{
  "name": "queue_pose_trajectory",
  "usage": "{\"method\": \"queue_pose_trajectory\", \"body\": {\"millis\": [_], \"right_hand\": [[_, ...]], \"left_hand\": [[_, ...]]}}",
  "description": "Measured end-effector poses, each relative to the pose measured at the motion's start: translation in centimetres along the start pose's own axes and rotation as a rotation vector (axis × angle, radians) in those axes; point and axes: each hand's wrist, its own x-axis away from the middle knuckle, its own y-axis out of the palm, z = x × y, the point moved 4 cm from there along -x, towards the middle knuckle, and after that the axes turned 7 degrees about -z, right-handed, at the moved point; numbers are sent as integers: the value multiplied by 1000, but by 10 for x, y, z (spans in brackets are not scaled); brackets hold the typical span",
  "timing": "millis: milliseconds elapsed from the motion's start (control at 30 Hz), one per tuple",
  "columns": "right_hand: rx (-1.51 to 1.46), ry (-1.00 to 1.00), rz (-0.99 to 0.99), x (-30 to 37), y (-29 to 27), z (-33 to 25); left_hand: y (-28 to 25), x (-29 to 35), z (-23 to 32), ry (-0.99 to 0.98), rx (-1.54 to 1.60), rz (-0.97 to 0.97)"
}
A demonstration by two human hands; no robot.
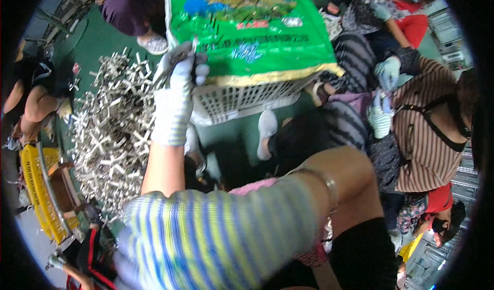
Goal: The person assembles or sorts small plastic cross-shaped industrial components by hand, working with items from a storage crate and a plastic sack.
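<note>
While a glossy green sack (pixel 218 66) lies over a latticed white plastic crate (pixel 247 98), its cream hem overhanging the near edge, spiky white pieces (pixel 116 136) heap up to the left. Your blurred right hand (pixel 206 233), in striped knit, looms close, fingers hidden; your grey-fingered left hand (pixel 180 74) curls beside the sack's corner, pinching what you cannot tell. Green floor (pixel 231 131) opens along the crate's near side.

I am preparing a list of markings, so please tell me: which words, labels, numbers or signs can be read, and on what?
Printed wording is not quoted here, only located.
Green printed plastic sack: a row of dark characters, blurred; above it, a red printed block, too blurred to read.
Yellow plastic crate: dark marks, too small to tell whether lettering.
</note>
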Motion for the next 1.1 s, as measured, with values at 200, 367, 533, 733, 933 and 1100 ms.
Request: {"method": "queue_pose_trajectory", "body": {"millis": [200,367,533,733,933,1100], "right_hand": [[-207,389,77,67,31,130],[-103,1099,657,205,7,260],[43,1274,389,214,15,289],[208,1371,88,204,32,298],[200,1434,45,197,31,295],[316,1447,-97,186,33,296]], "left_hand": [[-19,3,-6,-25,183,13],[-19,-2,-5,-71,331,34],[-17,-8,-5,-97,292,81],[-4,-10,-8,-123,250,67],[-2,-7,-8,-115,222,59],[-4,-8,-16,-94,174,37]]}}
